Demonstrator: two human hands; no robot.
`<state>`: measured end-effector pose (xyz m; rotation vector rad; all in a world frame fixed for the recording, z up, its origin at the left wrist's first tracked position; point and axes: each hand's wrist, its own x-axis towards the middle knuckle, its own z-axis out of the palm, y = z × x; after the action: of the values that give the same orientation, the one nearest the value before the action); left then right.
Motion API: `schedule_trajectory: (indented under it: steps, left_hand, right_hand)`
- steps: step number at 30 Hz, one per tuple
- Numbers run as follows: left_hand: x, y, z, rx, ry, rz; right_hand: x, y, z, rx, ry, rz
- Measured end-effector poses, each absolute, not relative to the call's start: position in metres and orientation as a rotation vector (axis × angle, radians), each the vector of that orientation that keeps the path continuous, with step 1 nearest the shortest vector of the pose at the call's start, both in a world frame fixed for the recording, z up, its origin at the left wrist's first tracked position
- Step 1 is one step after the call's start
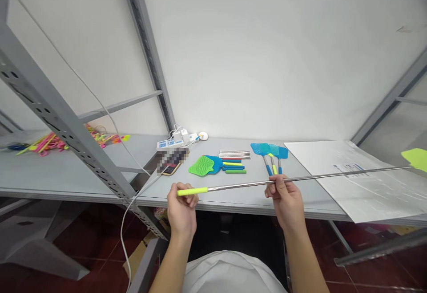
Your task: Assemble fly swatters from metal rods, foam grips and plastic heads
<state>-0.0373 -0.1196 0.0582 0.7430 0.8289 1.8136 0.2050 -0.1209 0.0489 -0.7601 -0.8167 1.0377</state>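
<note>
Head view shows, at the far left, a loose heap of pink, yellow and orange plastic pieces [53,144] set apart beyond a grey perforated metal upright [51,101]. Next come a white power strip [167,144] and a phone in a tan-edged case [172,168], partly pixelated. By the left hand [182,210], a lime-yellow cylindrical handle [192,191] is held, its end pinched in the grip between thumb and fingers. From this handle a long, thin silver metal rod [240,185] is extended rightward above the front of the grey counter [233,197]. Behind it, a bright green mesh swatter head [201,166] is laid partly over a blue mesh head [217,164]; how many are stacked cannot be told. Beside these, short silver metal rods [234,154] are lined up, with red, yellow, blue and green tube handles [234,168] in front. These parts are left separate, so the work is judged to be only partly done. Further right, three blue-headed swatters [269,149] are fanned out, each with head, silver neck and handle, and are judged complete. Just in front, the long rod is pinched by the grip of the right hand [287,199]. A large flat white plastic sheet [336,193] is spread beyond. Above it, the held swatter is ended by a lime-yellow head [416,158], cut off by the frame; whether its joints are fully seated cannot be told.
</note>
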Motion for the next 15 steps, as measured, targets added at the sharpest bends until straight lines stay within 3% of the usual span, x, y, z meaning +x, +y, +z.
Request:
schedule_trajectory:
  steps: [15]
  left_hand:
    - [-0.001, -0.13, 0.05, 0.658, 0.86, 1.825]
  right_hand:
    - [0.14, -0.127, 0.029, -0.758, -1.006, 1.263]
